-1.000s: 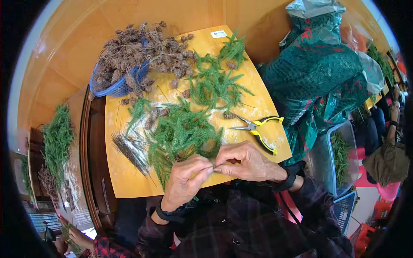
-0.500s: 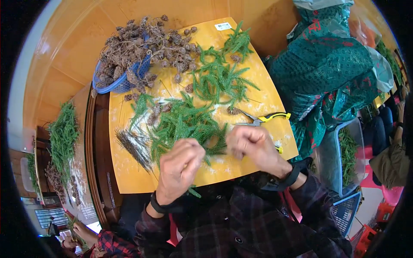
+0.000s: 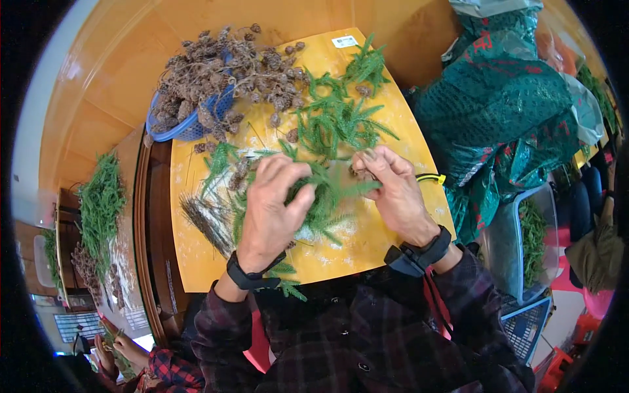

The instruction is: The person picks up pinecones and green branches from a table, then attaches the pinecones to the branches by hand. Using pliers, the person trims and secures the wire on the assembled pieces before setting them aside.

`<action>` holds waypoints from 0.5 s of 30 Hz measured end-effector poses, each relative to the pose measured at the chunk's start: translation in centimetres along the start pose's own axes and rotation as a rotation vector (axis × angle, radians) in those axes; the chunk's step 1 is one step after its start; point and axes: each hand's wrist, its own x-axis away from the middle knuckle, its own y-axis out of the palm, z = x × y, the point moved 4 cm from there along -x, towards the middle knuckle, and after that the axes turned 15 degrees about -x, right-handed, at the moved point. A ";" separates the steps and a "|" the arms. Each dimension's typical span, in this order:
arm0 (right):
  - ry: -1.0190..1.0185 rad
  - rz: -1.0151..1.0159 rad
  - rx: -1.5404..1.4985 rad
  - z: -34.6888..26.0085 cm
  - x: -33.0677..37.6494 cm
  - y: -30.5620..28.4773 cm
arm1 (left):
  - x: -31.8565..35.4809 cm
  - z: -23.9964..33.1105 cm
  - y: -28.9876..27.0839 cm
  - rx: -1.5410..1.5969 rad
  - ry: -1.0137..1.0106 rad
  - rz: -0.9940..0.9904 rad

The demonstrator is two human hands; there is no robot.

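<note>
In the head view, the left hand (image 3: pixel 278 206) is over the green sprigs (image 3: pixel 321 200) in the middle of the yellow board (image 3: pixel 403 124), fingers curled, thumb a little apart; blur hides the tips, so whether they grip a sprig I cannot tell. To its right, the right hand (image 3: pixel 403 193) has thumb and fingers pinched on a brown pine cone (image 3: pixel 360 173)! Lifted or resting? Can't tell. Just beyond that hand's right side pokes a yellow-and-black plier handle (image 3: pixel 432 177). Near left, dark wires (image 3: pixel 204 221); far left, a blue basket (image 3: pixel 193 130) heaped with cones (image 3: pixel 190 75); far right, green bags (image 3: pixel 491 111).
</note>
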 end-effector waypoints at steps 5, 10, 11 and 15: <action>0.022 -0.108 -0.004 0.1 0.9 -0.2 | 0.6 -2.0 -0.7 0.365 -0.343 0.106; 0.137 -0.306 0.118 0.3 1.5 1.1 | 0.0 -1.8 -0.9 0.260 -0.344 0.125; 0.138 -0.307 0.118 0.2 1.6 1.1 | -0.3 -1.4 -1.0 0.198 -0.322 0.131; 0.247 -0.279 0.186 0.7 1.8 0.7 | -0.4 -0.8 -0.1 0.217 -0.329 0.070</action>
